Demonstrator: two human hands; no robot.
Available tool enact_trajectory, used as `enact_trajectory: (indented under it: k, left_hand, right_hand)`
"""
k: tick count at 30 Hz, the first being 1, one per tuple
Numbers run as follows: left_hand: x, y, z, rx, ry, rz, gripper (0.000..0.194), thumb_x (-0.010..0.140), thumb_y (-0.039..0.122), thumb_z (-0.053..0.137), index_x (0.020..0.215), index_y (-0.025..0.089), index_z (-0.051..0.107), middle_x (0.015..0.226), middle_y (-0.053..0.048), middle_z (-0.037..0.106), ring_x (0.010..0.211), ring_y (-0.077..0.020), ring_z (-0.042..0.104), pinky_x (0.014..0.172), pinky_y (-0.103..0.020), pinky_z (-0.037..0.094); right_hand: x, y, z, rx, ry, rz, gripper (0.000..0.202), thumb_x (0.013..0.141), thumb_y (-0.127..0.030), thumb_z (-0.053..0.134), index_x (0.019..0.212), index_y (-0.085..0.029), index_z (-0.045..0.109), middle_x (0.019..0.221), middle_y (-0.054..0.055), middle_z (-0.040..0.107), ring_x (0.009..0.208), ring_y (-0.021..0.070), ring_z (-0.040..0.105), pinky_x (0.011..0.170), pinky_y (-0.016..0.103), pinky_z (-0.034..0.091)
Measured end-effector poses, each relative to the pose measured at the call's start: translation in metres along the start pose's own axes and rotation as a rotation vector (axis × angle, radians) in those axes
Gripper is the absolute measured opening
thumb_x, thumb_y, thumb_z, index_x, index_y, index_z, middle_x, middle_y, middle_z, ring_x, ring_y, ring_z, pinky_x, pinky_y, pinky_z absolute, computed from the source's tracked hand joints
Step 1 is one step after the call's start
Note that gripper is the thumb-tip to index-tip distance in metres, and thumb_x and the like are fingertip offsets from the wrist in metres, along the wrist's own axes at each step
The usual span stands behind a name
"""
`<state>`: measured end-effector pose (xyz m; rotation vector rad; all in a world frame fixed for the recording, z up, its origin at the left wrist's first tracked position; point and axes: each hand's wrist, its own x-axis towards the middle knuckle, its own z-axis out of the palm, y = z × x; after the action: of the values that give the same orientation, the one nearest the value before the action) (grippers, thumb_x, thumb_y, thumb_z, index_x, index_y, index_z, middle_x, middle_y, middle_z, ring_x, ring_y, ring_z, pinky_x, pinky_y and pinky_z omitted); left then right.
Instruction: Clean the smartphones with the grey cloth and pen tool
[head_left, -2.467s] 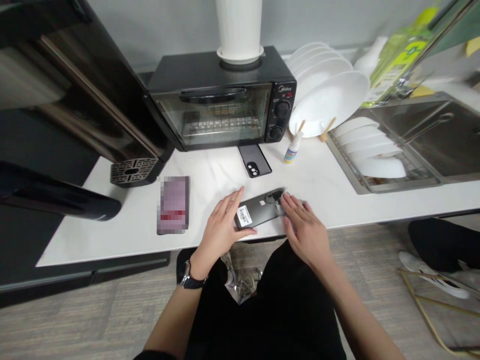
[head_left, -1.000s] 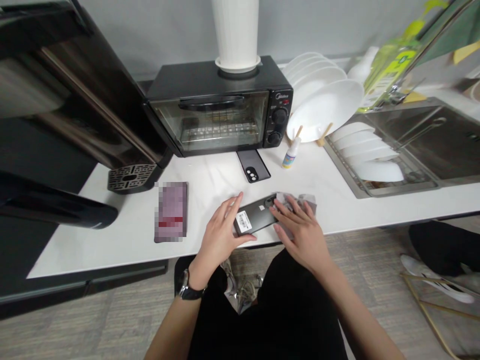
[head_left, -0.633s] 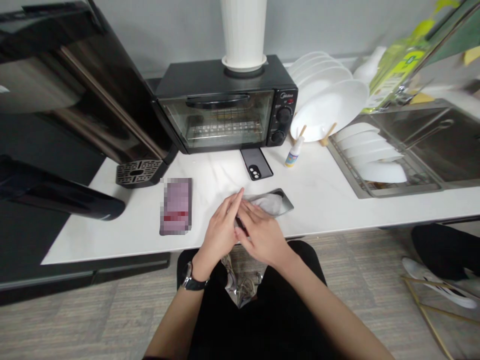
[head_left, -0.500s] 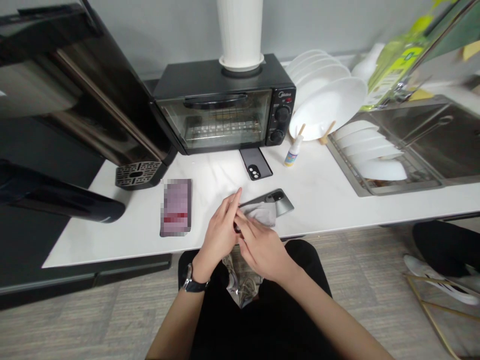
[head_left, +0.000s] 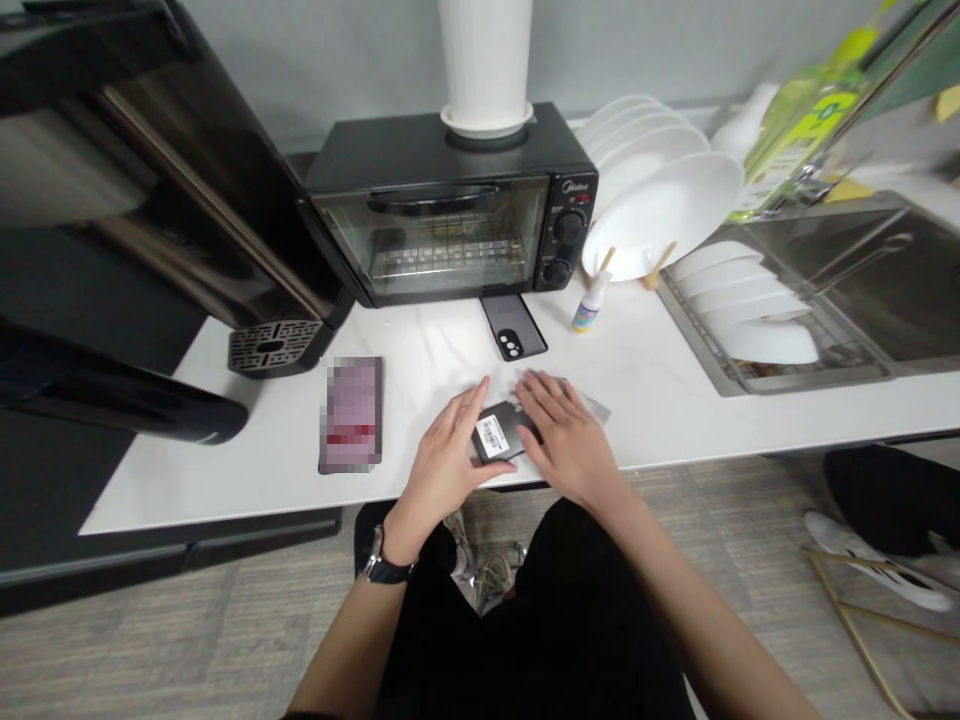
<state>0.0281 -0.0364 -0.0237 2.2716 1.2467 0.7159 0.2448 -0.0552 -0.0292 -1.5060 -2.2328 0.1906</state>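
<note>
A dark phone (head_left: 499,432) lies back-up near the front edge of the white counter (head_left: 652,380), with a white barcode sticker on it. My left hand (head_left: 446,465) steadies its left end, thumb along the near edge. My right hand (head_left: 566,440) presses a grey cloth (head_left: 592,405) flat onto the phone's right part, which is hidden beneath it. A second black phone (head_left: 513,326) lies back-up in front of the toaster oven (head_left: 450,215).
A blurred phone (head_left: 351,412) lies to the left on the counter. A small glue bottle (head_left: 589,302) stands by white plates (head_left: 660,200) in a rack. A sink (head_left: 847,290) with plates is on the right. A black coffee machine (head_left: 150,220) fills the left.
My right hand has slid the cloth from the phone's left end back toward its right end, uncovering the barcode sticker. My left hand has stayed on the left end.
</note>
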Motion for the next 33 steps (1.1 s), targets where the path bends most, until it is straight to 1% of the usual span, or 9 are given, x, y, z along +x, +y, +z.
enact_trajectory:
  k: [4,7,13,18,20,23,27,30,33]
  left_hand:
    - [-0.004,-0.002,0.001,-0.005,0.023,0.020,0.097,0.091,0.004,0.059,0.171,0.034,0.014,0.161,-0.013,0.045,0.148,-0.0297,0.050,0.123,-0.048,0.044]
    - [-0.005,-0.002,0.001,-0.002,0.019,-0.002,0.097,0.090,0.007,0.062,0.171,0.035,0.015,0.162,-0.013,0.043,0.145,-0.0301,0.053,0.120,-0.047,0.048]
    - [-0.002,0.000,0.002,0.028,-0.009,-0.004,0.115,0.082,0.036,0.090,0.170,0.035,0.017,0.157,-0.013,0.050,0.140,-0.0343,0.058,0.119,-0.050,0.048]
    - [-0.001,0.000,0.002,0.025,-0.015,0.002,0.123,0.076,0.039,0.095,0.170,0.036,0.016,0.159,-0.014,0.050,0.143,-0.0350,0.056,0.121,-0.051,0.047]
    - [-0.001,0.000,0.002,0.020,-0.007,0.008,0.122,0.077,0.036,0.094,0.171,0.035,0.016,0.159,-0.014,0.050,0.144,-0.0351,0.055,0.121,-0.051,0.047]
    - [-0.002,0.000,0.002,0.001,0.015,0.034,0.109,0.086,0.022,0.083,0.171,0.034,0.015,0.159,-0.014,0.049,0.147,-0.0332,0.052,0.122,-0.049,0.046]
    - [-0.005,-0.001,0.003,-0.009,0.018,0.025,0.100,0.090,0.002,0.059,0.172,0.035,0.011,0.162,-0.013,0.044,0.149,-0.0286,0.050,0.122,-0.046,0.046]
    - [-0.006,-0.001,0.004,0.007,0.008,-0.010,0.108,0.088,0.014,0.076,0.171,0.036,0.012,0.160,-0.013,0.046,0.144,-0.0314,0.055,0.119,-0.046,0.050]
    - [-0.003,-0.001,0.003,0.023,0.008,-0.004,0.119,0.080,0.032,0.092,0.171,0.035,0.015,0.157,-0.013,0.050,0.141,-0.0338,0.058,0.119,-0.049,0.050]
  right_hand:
    - [0.003,-0.051,0.017,0.110,-0.040,-0.101,0.059,0.106,-0.032,0.045,0.156,-0.002,0.048,0.165,0.021,0.046,0.157,0.0290,0.041,0.131,0.052,0.032]
    - [-0.015,-0.066,0.015,0.145,-0.067,-0.125,0.057,0.105,-0.027,0.044,0.156,-0.004,0.049,0.166,0.018,0.046,0.158,0.0260,0.039,0.132,0.049,0.033]
    - [-0.051,-0.013,-0.009,0.092,-0.050,-0.034,0.059,0.106,-0.021,0.039,0.165,-0.017,0.039,0.169,0.010,0.042,0.159,0.0243,0.038,0.130,0.055,0.036]
    - [-0.029,0.028,-0.015,-0.007,0.039,0.122,0.056,0.109,-0.027,0.036,0.162,-0.012,0.043,0.168,0.014,0.042,0.158,0.0295,0.038,0.128,0.057,0.037]
    - [-0.010,0.019,-0.008,0.005,0.041,0.124,0.053,0.110,-0.030,0.035,0.157,-0.011,0.051,0.165,0.014,0.047,0.158,0.0304,0.040,0.128,0.057,0.036]
    - [0.010,-0.019,0.007,0.063,-0.004,0.029,0.053,0.109,-0.029,0.037,0.154,-0.008,0.055,0.161,0.016,0.052,0.155,0.0293,0.044,0.130,0.054,0.033]
    - [-0.005,-0.066,0.018,0.145,-0.030,-0.056,0.058,0.106,-0.029,0.042,0.156,-0.001,0.048,0.165,0.020,0.046,0.157,0.0284,0.041,0.131,0.051,0.032]
    - [-0.034,-0.060,0.009,0.164,-0.044,-0.062,0.056,0.106,-0.024,0.039,0.160,-0.009,0.046,0.167,0.013,0.045,0.158,0.0248,0.040,0.130,0.051,0.035]
    - [-0.054,-0.021,-0.007,0.098,-0.026,0.010,0.056,0.107,-0.022,0.036,0.162,-0.013,0.043,0.168,0.011,0.044,0.158,0.0249,0.039,0.129,0.055,0.035]
